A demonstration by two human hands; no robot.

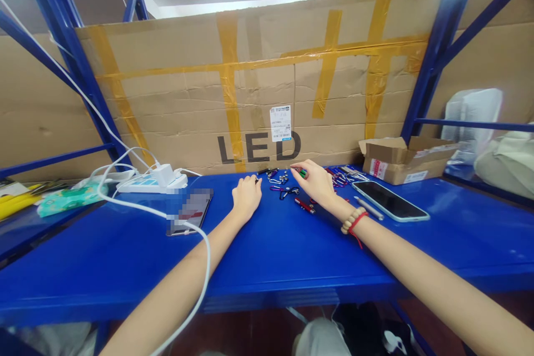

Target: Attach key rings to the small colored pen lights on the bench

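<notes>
My left hand rests on the blue shelf top with its fingers curled together. A small dark bit shows at its fingertips, too little to name. My right hand is over the right side of the small items, thumb and forefinger bent around a small green item. Between the hands lie small metallic pieces and a dark carabiner-like clip. A short red cylindrical piece lies just below my right hand. Beyond that hand spreads a pile of red, purple and silver pieces, partly hidden by it.
On the right are a phone, a grey pen and an open cardboard box. A partly blurred dark phone, a power strip and a white cable are on the left. A cardboard sheet stands behind.
</notes>
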